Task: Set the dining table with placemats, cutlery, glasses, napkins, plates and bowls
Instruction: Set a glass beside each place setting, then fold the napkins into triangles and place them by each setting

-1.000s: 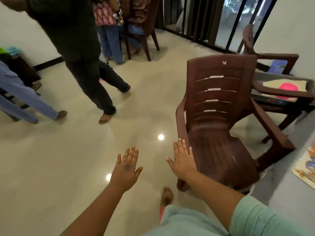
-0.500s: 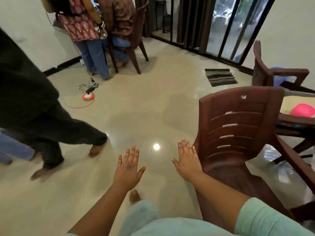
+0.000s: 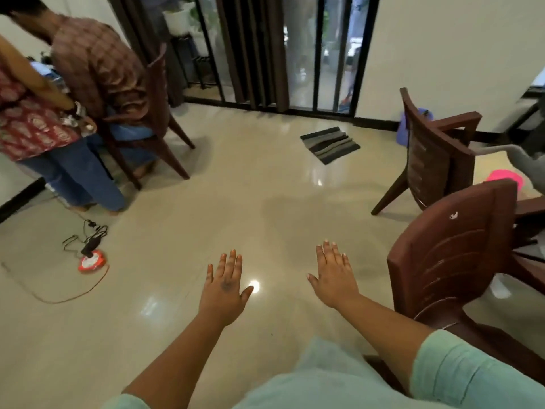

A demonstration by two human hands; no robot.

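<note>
Both hands held out flat over the bare floor (image 3: 265, 184), palms down, nothing in either. Left hand (image 3: 225, 287) with fingers straight and slightly spread, thumb out toward the right; right hand (image 3: 334, 277) likewise extended, fingers close together, just short of the near brown chair (image 3: 451, 261) and not touching it. Posture reads as a display of empty hands ahead of any handling, not as a reach toward an object. No placemats, cutlery, glasses, napkins, plates or bowls identifiable anywhere in view; dining table not clearly seen either, presumably beyond the near brown chair at the right edge, where only a pink object (image 3: 504, 177) and a pale surface show, too cropped to identify. Second brown chair (image 3: 433, 152) standing behind the near one, angled toward the same spot, consistent with seating drawn round a table. Striped mat (image 3: 330, 144) well beyond the near chair, before the barred door. Orange extension reel (image 3: 91, 261) with trailing cable far to the left of the chair, a trip hazard if crossed. Two people at a third chair at far left, uninvolved. Task judged not begun.
</note>
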